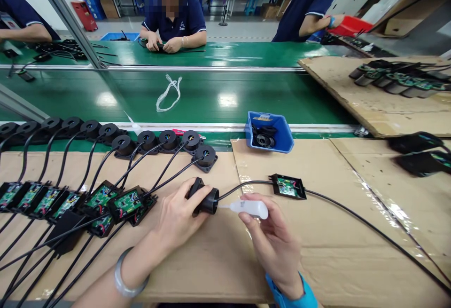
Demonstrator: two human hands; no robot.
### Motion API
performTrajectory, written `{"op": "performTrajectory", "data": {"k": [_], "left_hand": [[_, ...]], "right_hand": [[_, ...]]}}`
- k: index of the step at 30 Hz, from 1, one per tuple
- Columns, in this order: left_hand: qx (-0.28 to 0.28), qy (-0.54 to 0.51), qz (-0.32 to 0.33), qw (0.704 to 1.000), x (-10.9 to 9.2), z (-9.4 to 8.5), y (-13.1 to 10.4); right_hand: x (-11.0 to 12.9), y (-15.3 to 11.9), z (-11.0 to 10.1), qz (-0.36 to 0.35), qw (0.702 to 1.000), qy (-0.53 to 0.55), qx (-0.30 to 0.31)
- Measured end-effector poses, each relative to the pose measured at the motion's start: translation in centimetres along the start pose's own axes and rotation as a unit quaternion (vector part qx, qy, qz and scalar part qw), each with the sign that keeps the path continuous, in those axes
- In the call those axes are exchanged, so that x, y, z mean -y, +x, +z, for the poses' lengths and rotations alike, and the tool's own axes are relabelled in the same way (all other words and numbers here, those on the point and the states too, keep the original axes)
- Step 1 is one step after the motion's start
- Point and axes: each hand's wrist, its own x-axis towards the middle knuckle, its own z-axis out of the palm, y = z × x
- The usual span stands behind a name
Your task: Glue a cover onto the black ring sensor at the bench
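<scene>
Beyond a green conveyor belt (207, 94), co-workers in dark-blue shirts sit or stand in a factory room; on the near side, cardboard covers the tabletop (338, 242). Just above its middle, the left hand (180, 207) is closed around a flanged black cylindrical housing (210, 201), tipped on its side with its open end toward the right hand (273, 232). That right hand pinches a white squeeze bottle (256, 209) between thumb and fingers, its thin nozzle (224, 206) at the housing's rim — whether it touches cannot be told.

The housing looks light, rigid and perhaps a little smooth; the flange and outer wall should give the surest hold, leaving the opening free. The bottle is probably light and soft-walled, so a gentle grip on its body would suit, as a hard squeeze could push out too much. The black cable (248, 182) seems springy and may tug at the open circuit-board case (289, 186) lying to the right. Its exposed green board looks fragile — best lifted by the plastic edges. More housings (169, 139) stand in a row to the left.
</scene>
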Motion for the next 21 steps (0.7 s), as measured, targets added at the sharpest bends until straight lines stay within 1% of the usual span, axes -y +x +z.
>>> {"op": "performTrajectory", "data": {"k": [4,7,15,21], "left_hand": [[-0.012,-0.005,0.007,1.000,-0.1,-0.1,0.1],[-0.013,-0.005,0.006,1.000,-0.2,-0.1,0.3],[-0.008,0.001,0.007,1.000,-0.2,-0.1,0.4],[0.002,-0.001,0.003,1.000,-0.2,-0.2,0.3]], "right_hand": [[0.3,0.3,0.1,-0.046,0.998,-0.030,0.012],[0.6,0.6,0.2,-0.068,0.996,-0.047,0.018],[0.9,1.2,0.1,-0.097,0.993,-0.069,0.013],[1.2,1.3,0.1,-0.108,0.991,-0.073,0.029]]}}
